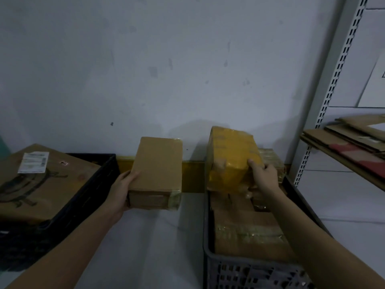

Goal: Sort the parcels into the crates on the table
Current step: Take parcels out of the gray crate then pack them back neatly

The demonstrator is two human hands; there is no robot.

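Bench (158, 247): pale, carrying two dark crates.
Left crate (91, 195): holds a big brown parcel (41, 184) with a white label (33, 162), print too blurred to read.
Right crate (239, 272): packed with taped brown parcels.
Plain box (157, 170): no writing visible, held above the bench by the left hand (121, 192), fingers wrapped round its side.
Yellow parcel (231, 157): over the right crate, right hand (263, 176) clasping its near corner.

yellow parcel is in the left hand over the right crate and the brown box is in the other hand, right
Not quite. The head view shows the yellow parcel gripped by the right hand, not the left. It is over the right crate, as you said. The brown box is in the other hand, the left hand, held between the two crates.
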